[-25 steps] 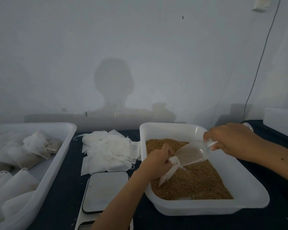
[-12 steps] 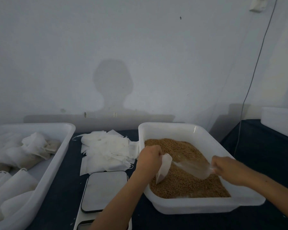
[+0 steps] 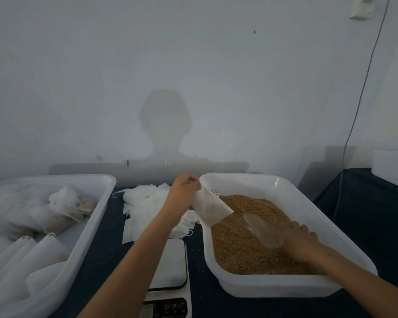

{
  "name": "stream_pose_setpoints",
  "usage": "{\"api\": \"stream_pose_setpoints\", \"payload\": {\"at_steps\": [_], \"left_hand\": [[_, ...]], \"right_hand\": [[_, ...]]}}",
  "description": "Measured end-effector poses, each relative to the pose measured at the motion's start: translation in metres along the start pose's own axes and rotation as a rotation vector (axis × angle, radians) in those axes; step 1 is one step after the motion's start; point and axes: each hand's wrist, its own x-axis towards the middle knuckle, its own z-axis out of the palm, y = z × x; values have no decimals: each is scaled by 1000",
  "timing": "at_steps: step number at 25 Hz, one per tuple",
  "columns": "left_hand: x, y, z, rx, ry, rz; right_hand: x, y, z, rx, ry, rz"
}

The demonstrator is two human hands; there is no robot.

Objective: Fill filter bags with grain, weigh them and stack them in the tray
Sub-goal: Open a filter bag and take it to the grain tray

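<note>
— On the dark table, from the biggest down: left, a tray of filled bags; right, a grain tub, brown grain heaped inside.

— Between them?

— A loose pile of empty bags toward the wall; nearer, a scale, nothing on its plate.

— And the bag in work?

— One filter bag, pinched at its top by the left hand, hanging over the tub's left rim. Long axis slanting down and rightward, lower corner just above the grain. Mouth at the raised end, beside the fingers; open or closed, cannot tell.

— The scoop?

— Clear scoop lying nearly flat on the grain, gripped at the handle by the right hand, bowl pointing up and left, toward the bag.

— So the coming move?

— Probably a lift of the loaded scoop up and left to the bag's mouth. Right hand low in the tub, wrist over the near-right part; left arm stretched forward, wrist raised. Near each other, not touching.
</note>
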Motion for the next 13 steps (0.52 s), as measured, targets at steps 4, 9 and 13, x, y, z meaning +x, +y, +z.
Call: {"api": "stream_pose_setpoints", "payload": {"at_steps": [4,9,13], "left_hand": [[-6,16,-38,53,-91,-60],[-17,14,-65,491,-159,42],[-29,-9,-79,762,-38,171]], "right_hand": [[-20,-35,-36,329,402,-203],[-77,-113,-76,932,21,-631],[-95,-191,-54,1041,8,-620]]}}
